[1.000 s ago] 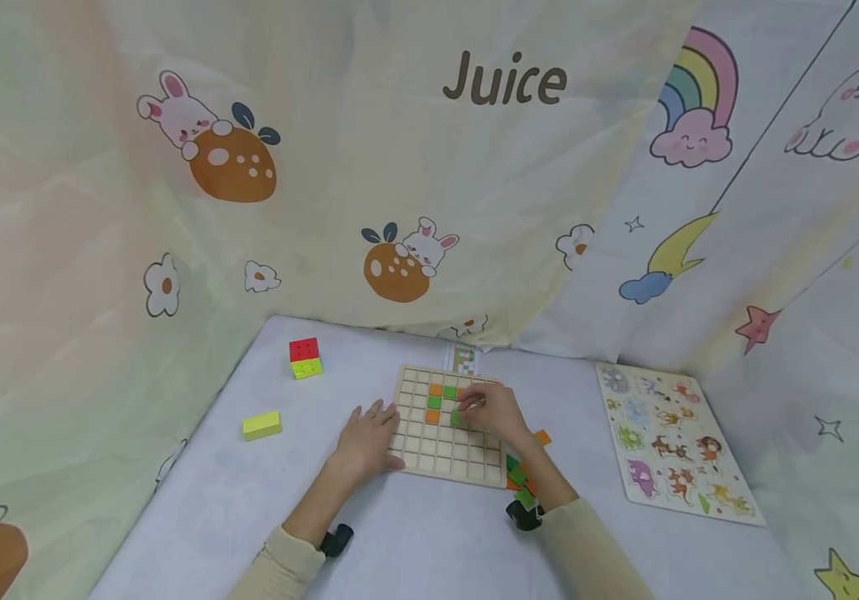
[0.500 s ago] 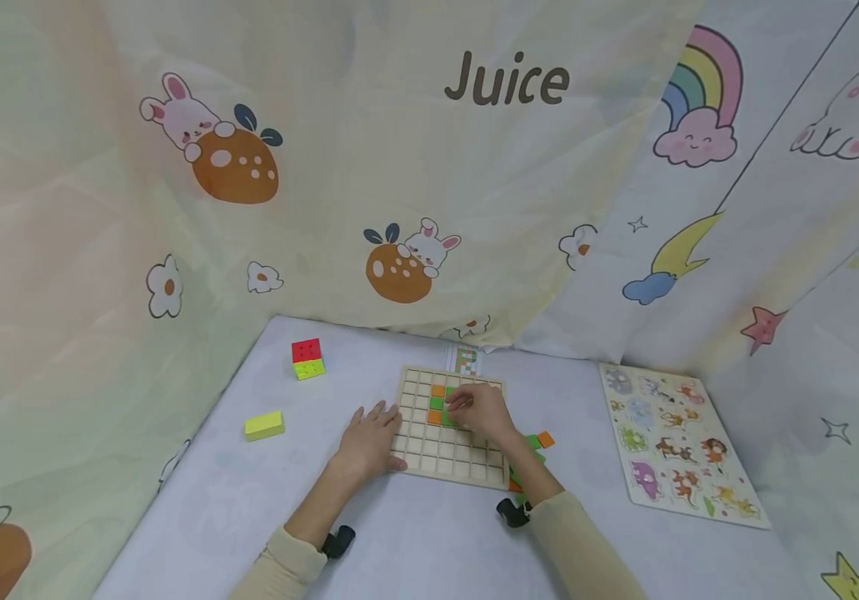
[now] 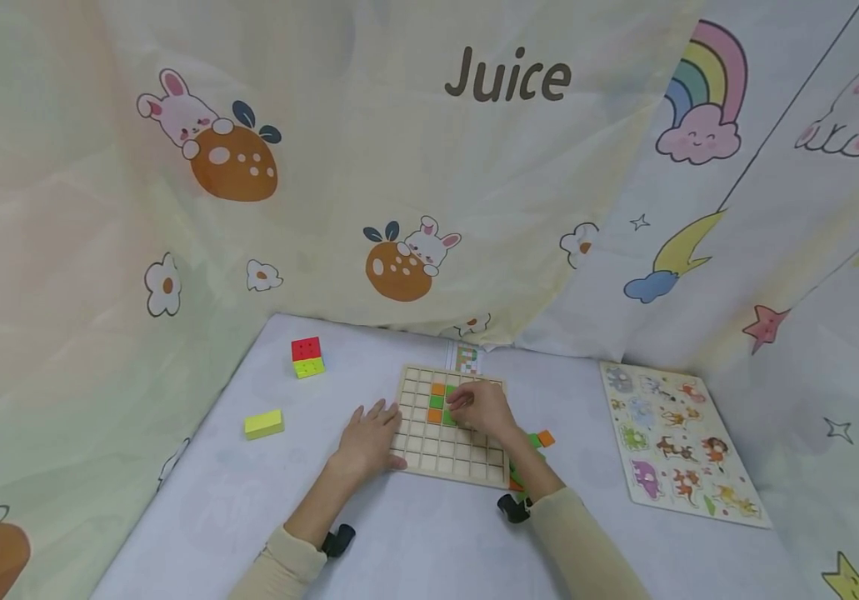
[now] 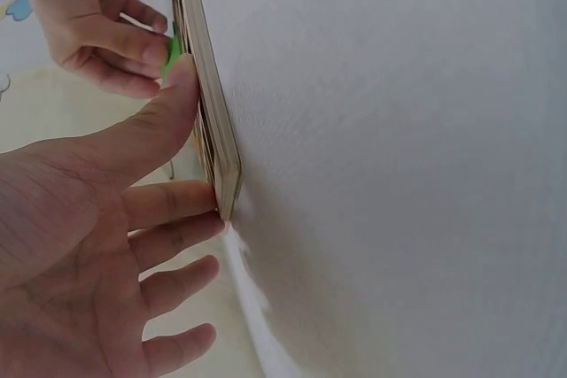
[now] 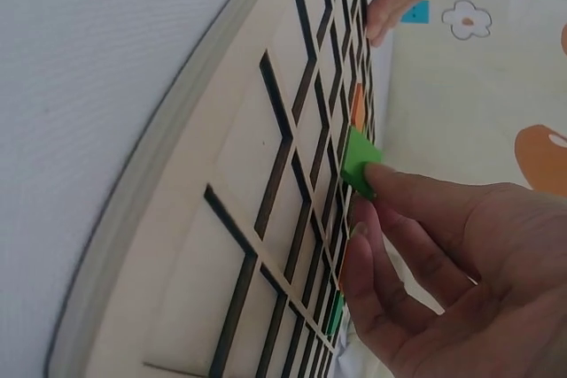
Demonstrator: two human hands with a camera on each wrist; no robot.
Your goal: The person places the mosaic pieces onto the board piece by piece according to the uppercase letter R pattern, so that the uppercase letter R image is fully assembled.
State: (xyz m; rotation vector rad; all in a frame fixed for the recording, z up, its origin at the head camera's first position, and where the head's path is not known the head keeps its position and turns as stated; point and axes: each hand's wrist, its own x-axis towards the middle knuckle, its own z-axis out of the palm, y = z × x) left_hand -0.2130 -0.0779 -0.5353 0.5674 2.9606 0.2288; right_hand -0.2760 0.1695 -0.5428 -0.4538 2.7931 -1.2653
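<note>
A wooden grid board [image 3: 429,450] lies on the white table. My left hand [image 3: 369,437] rests at its left edge with fingers spread, and the left wrist view shows the thumb [image 4: 173,99] and fingertips against the rim. Over the board's upper middle, my right hand [image 3: 483,408] pinches a green square tile [image 5: 360,161]. That tile stands tilted against the grid in the right wrist view, thumb on its corner. Left of the right hand, a column of orange tiles [image 3: 438,389] with a green tile [image 3: 436,402] between them sits in the grid. The right hand hides nearby cells.
Loose tiles [image 3: 546,437] lie right of the board, partly under the right forearm. Behind the board is a small pattern card [image 3: 466,358]. A puzzle cube [image 3: 307,358] and yellow block [image 3: 263,425] stand left; an animal puzzle board [image 3: 646,450] lies right.
My right hand has moved slightly left over the grid since one second ago, then stayed nearly still. The left hand keeps its place at the board's edge.
</note>
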